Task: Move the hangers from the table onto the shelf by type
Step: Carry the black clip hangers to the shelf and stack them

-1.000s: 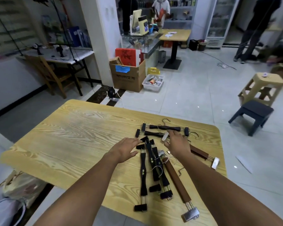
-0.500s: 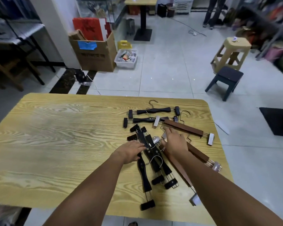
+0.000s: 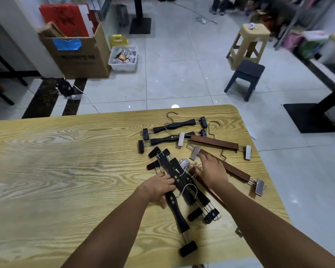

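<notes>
Here, left hand (image 3: 159, 187) grips black hanger (image 3: 177, 213) marked 精品; right hand (image 3: 212, 170) presses flat on brown hanger (image 3: 238, 172).

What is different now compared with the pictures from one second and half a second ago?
The left hand moved forward onto the black pile, and its fingers now curl round a black hanger. The right hand stays spread flat on the brown hangers. No hanger has visibly shifted or left the table.
</notes>
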